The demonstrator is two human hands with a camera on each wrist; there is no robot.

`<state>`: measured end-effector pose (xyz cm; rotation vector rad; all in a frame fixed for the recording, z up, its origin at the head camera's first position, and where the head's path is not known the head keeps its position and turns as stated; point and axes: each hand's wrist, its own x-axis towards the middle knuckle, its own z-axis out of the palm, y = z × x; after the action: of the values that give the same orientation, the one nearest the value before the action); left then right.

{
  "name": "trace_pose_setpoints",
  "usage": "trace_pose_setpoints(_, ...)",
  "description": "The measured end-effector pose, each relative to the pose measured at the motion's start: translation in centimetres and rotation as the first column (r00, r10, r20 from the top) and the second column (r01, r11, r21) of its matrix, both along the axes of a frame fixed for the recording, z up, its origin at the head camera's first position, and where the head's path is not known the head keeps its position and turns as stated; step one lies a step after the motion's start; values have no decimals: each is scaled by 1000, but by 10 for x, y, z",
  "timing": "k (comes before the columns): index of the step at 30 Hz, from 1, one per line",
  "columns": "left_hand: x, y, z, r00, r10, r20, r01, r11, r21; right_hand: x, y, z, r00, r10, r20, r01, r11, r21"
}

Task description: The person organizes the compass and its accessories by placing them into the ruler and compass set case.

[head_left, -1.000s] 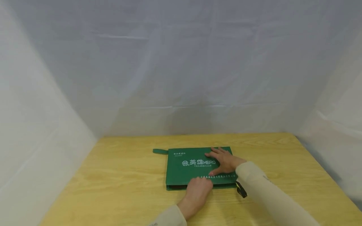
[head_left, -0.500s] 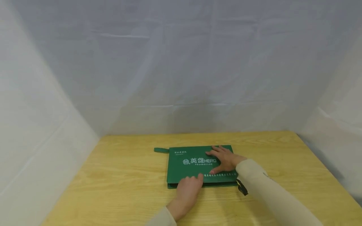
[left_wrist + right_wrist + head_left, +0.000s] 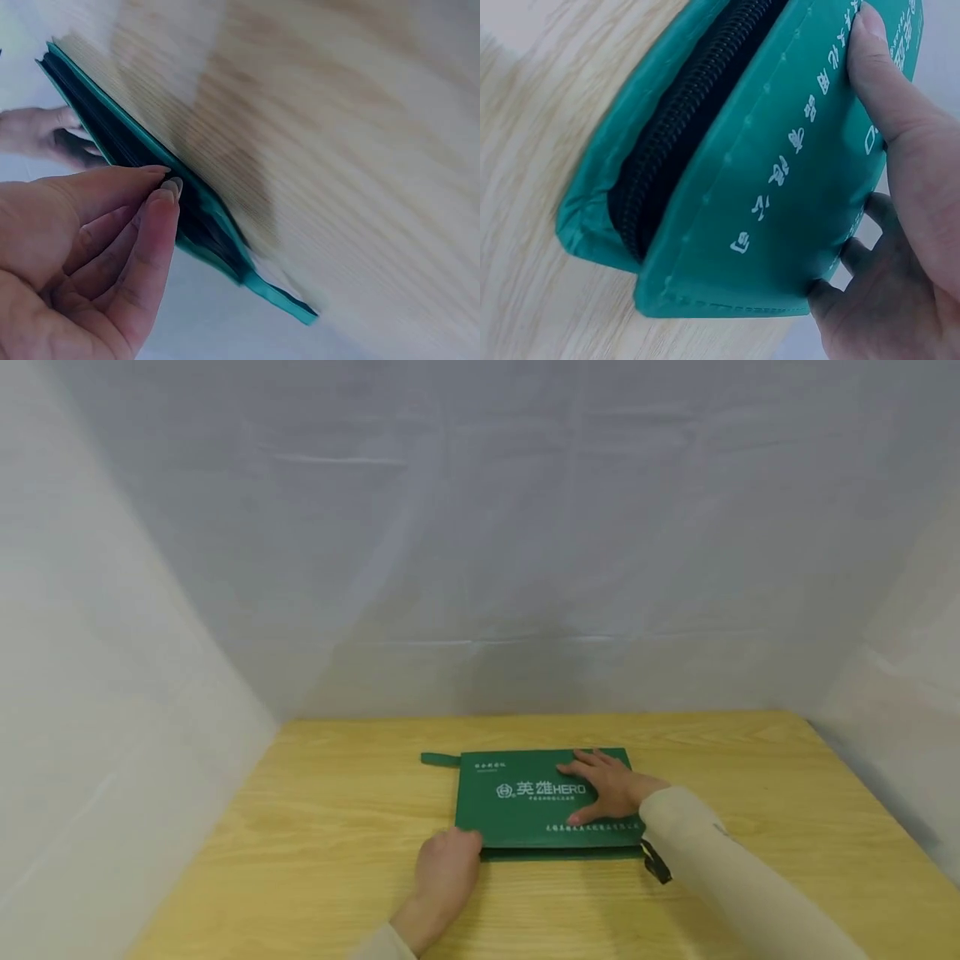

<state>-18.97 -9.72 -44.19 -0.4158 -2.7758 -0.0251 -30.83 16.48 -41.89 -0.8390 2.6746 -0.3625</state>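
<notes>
A flat green zippered case [image 3: 517, 820] with white lettering lies on the wooden table. At its front left corner, my left hand [image 3: 447, 872] pinches with thumb and index finger at the zipper; the pull between the fingertips is mostly hidden. Seen from the left wrist, the left hand [image 3: 97, 247] is at the dark slot between the case's two green edges. My right hand [image 3: 609, 787] rests spread on the right part of the cover. The right wrist view shows black zipper teeth [image 3: 686, 97] meshed along the side near the right corner.
A green strap [image 3: 440, 760] sticks out from the case's far left corner. The wooden tabletop [image 3: 337, 827] extends around it, with white sheeting [image 3: 480, 568] behind and on both sides. A black strap [image 3: 657, 865] hangs under the right sleeve.
My left hand has slid left along the case's front edge, from near the middle to the left corner. The right hand stays on the cover.
</notes>
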Motion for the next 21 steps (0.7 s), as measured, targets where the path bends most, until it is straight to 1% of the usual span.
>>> trace_pose_setpoints(3, 1, -11, 0, 1000, 23, 16, -24, 999, 27, 0, 1, 0, 1000, 4, -6, -4, 1000, -8)
trace_pose_setpoints(5, 1, -19, 0, 999, 25, 37, -28, 997, 76, 1, 1, 0, 1000, 2, -4, -2, 1000, -4)
trace_pose_setpoints(10, -1, -36, -5, 997, -2, 73, -12, 982, 191, 5, -1, 1, 1000, 4, 5, -4, 1000, -21)
trace_pose_setpoints(14, -7, -49, -5, 994, -57, 96, 32, 968, 250, 8, -4, 3, 1000, 9, 7, -9, 999, -38)
trace_pose_setpoints(18, -15, -60, -3, 985, -106, 134, 65, 958, 278, 11, -7, 5, 1000, 8, 6, -7, 999, -39)
trace_pose_setpoints(21, -19, -67, -2, 984, -110, 143, 67, 959, 275, 13, -10, 5, 1000, 4, 4, -3, 999, -40)
